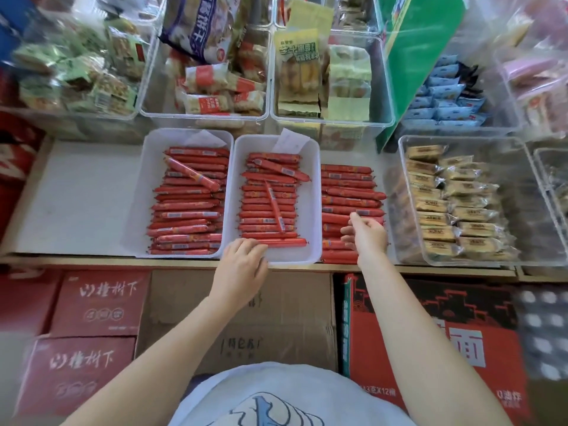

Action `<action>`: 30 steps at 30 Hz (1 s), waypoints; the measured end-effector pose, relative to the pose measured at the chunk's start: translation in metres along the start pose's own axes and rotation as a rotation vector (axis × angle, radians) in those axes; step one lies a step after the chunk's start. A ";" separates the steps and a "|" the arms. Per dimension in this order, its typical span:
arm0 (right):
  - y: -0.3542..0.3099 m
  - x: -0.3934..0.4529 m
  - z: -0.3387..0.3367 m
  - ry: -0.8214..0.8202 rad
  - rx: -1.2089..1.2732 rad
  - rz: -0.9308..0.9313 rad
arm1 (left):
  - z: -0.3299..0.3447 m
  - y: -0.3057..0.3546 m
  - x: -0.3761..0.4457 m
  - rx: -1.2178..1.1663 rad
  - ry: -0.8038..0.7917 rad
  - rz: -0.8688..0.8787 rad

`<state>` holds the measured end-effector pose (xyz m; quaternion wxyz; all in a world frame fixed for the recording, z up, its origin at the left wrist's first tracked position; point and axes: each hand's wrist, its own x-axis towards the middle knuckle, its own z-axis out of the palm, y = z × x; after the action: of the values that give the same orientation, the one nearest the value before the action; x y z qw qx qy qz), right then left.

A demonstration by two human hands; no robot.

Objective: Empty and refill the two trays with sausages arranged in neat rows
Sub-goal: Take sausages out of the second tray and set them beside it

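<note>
On my left the first tray (135,192) is packed with sausages lying crosswise, 1 loose one (192,173) slanting on top. The second tray (312,192) is next, its rows crosswise too, with 1 sausage (274,207) lying lengthwise over them. My left hand (241,265) rests curled on the nearest sausage (282,242) at that tray's front, its long axis running right from my fingers. Further right, my right hand (367,233) pinches loosely at the loose pile (350,192) beside the tray; whether it grips 1, I can't tell. 2 trays; sausages too many to count.
</note>
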<state>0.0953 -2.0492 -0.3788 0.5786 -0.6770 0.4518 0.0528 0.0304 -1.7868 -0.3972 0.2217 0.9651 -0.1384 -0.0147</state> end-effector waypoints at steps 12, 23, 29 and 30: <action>0.031 -0.016 0.063 -0.248 -0.484 -0.392 | 0.026 -0.009 0.094 0.100 -0.586 -0.122; 0.028 -0.012 0.056 -0.233 -0.279 -0.358 | -0.015 -0.009 0.086 -0.467 -0.368 -0.432; -0.016 -0.056 0.040 -0.426 -0.040 -0.368 | -0.059 0.021 0.072 -1.264 -0.244 -0.682; -0.020 -0.064 0.040 -0.576 -0.012 -0.324 | -0.061 0.028 0.071 -1.293 -0.238 -0.690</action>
<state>0.0896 -1.9826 -0.3390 0.6793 -0.7007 0.1560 0.1520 0.0972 -1.8048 -0.3278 0.7121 0.6224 0.1860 -0.2665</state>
